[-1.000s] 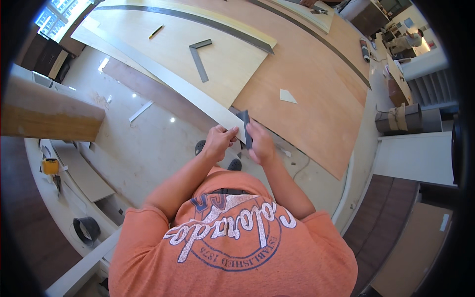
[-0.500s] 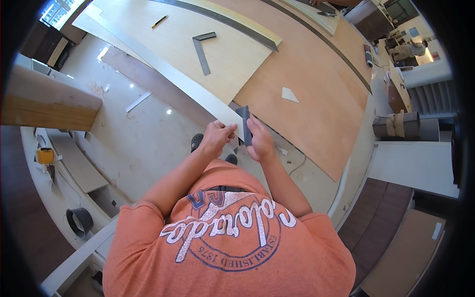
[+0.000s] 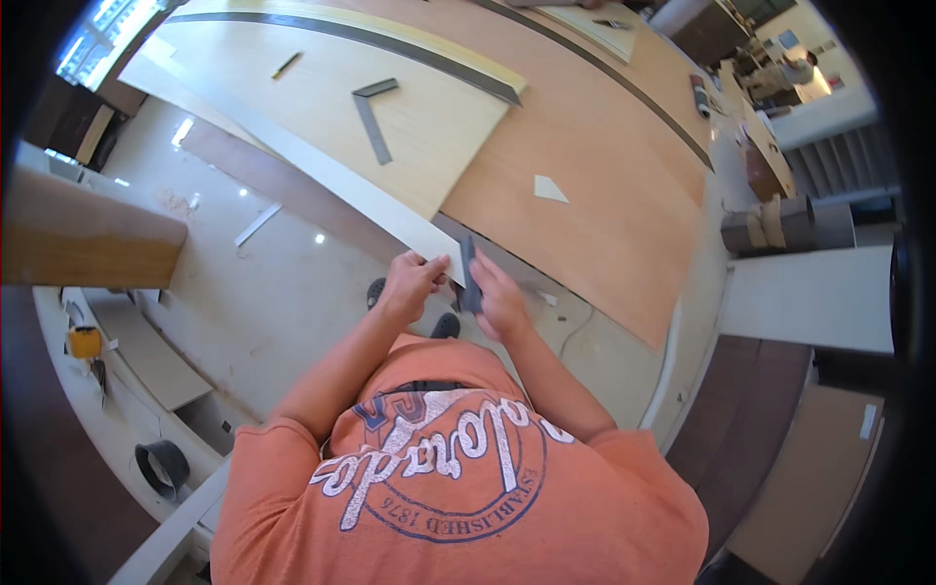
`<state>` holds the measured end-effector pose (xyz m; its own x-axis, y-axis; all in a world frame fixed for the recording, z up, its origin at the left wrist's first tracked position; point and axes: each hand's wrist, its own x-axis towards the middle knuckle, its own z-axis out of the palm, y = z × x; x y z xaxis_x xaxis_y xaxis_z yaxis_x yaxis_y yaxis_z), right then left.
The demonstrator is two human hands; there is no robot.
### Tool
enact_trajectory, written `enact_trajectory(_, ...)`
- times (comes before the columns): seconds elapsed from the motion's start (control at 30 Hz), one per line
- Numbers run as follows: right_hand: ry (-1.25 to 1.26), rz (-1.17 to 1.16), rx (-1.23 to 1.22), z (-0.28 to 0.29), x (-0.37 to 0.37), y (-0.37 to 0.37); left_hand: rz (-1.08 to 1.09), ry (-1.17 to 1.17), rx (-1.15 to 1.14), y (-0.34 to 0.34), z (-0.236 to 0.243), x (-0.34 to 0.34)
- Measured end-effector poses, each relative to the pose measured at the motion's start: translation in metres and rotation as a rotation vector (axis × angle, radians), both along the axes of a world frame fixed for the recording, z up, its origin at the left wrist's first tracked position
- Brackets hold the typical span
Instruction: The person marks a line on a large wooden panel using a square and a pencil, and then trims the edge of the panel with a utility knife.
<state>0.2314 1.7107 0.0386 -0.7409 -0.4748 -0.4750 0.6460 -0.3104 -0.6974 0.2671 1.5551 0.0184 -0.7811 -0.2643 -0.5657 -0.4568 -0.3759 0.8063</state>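
Observation:
A long white strip of board (image 3: 361, 198) slants from the far left toward me over the work surface. Near its close end, my left hand (image 3: 413, 283) pinches it between thumb and fingers. My right hand (image 3: 499, 295) is closed around a dark grey block (image 3: 470, 273) that looks like a sanding block. The block lies upright along the strip's cut end, just right of my left hand. Some of its right side is hidden by my fingers. Beyond the strip, a metal try square (image 3: 373, 122) rests on a pale wood panel (image 3: 439, 146).
A pencil (image 3: 286, 65) and a white offcut (image 3: 549, 189) lie on the panels. A dark strip (image 3: 390, 49) crosses the pale one. At left stand a wood-edged column (image 3: 93, 234) and a yellow tool (image 3: 85, 341). A person (image 3: 795, 73) is far right.
The sanding block in my right hand has slid toward me along the strip's end. My left hand keeps its pinch. The whole view has shifted slightly.

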Motion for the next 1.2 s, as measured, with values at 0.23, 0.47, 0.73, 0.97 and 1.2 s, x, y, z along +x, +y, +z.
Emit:
enact_trajectory(0.23,0.03,0.067,-0.087,-0.002,0.007,0.001,-0.01,0.033,0.044,-0.013,-0.008,-0.002)
enact_trajectory(0.47,0.295,-0.097,0.332,0.002,-0.093,-0.005,-0.099,0.001,0.056,-0.008,-0.003,0.002)
enact_trajectory(0.73,0.601,-0.378,0.859,-0.092,-0.173,0.148,0.095,-0.016,0.106,-0.04,-0.017,-0.028)
enact_trajectory(0.97,1.006,-0.156,1.569,-0.085,-0.169,0.126,0.13,-0.067,0.113,-0.059,-0.021,-0.05)
enact_trajectory(1.2,0.956,-0.042,1.481,-0.072,-0.212,0.062,0.103,-0.106,-0.028,-0.087,-0.043,-0.044)
